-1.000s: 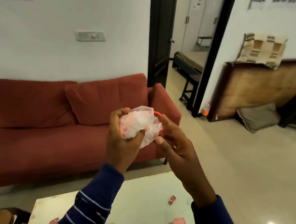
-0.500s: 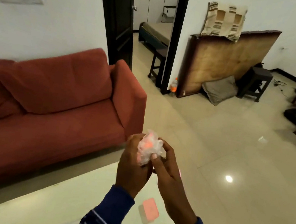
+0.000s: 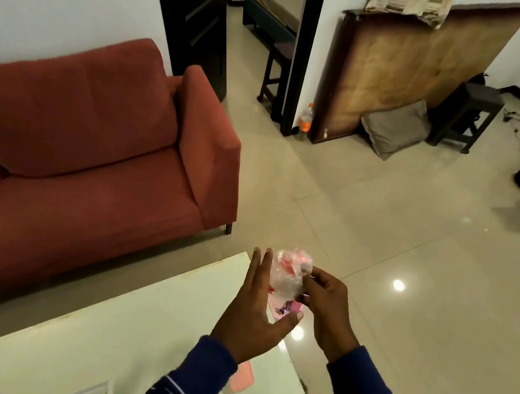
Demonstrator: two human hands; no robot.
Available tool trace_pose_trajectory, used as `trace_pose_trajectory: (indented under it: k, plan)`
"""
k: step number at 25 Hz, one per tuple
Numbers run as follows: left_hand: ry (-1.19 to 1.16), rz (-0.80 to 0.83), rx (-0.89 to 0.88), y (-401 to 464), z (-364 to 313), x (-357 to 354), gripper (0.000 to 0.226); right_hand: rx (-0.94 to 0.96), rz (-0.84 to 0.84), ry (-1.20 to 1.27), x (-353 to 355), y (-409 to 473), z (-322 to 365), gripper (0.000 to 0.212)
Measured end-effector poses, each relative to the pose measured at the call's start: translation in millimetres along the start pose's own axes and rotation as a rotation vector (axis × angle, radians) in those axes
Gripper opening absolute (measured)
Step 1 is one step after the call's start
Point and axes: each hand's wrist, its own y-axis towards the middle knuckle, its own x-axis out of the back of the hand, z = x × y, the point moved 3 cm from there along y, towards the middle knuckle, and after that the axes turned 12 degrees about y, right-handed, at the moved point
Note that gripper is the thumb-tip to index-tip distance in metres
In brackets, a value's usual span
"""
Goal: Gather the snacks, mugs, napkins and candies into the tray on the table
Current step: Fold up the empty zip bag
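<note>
White table before red sofa; right hand pinches candy bag; left hand splayed wide.

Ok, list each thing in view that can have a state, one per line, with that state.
left hand: open, fingers straight, beside the bag
right hand: pinching the bag
plastic bag: crumpled, held above the table's corner, pink pieces inside
pink box: lying flat on the table
dark door: open
orange-capped bottle: upright on the floor
</note>
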Motion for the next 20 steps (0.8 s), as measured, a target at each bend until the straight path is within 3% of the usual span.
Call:
trace_pose_trajectory:
  k: [4, 6, 8, 11, 12, 15, 20]
  plan:
    - [-0.115, -0.053, 0.139, 36.2, 12.8, -98.1, 0.069, -0.116, -0.174, -0.183, 74.7, 152.8, -84.4, 0.012]
    - [-0.174, -0.077, 0.253, 56.1, 35.5, -159.1, 0.055, -0.193, -0.143, -0.374, 104.1, 230.3, -149.3, 0.021]
    - [-0.189, -0.103, 0.365, 66.3, 56.8, -218.7, 0.055, -0.258, -0.120, -0.501, 123.3, 291.6, -216.4, 0.031]
    - [-0.174, -0.019, 0.444, 72.8, 76.1, -280.9, 0.045, -0.332, -0.070, -0.680, 134.6, 355.1, -287.8, 0.015]
    - [-0.170, -0.011, 0.466, 72.8, 83.2, -297.2, 0.041, -0.362, -0.018, -0.753, 134.6, 373.5, -316.7, 0.021]
    - [-0.124, -0.049, 0.525, 60.1, 103.9, -323.5, 0.041, -0.512, 0.056, -0.714, 126.2, 391.0, -372.6, 0.064]
    - [-0.075, -0.082, 0.603, 18.4, 118.1, -319.9, 0.035, -0.516, 0.104, -0.706, 117.9, 354.7, -369.0, 0.047]
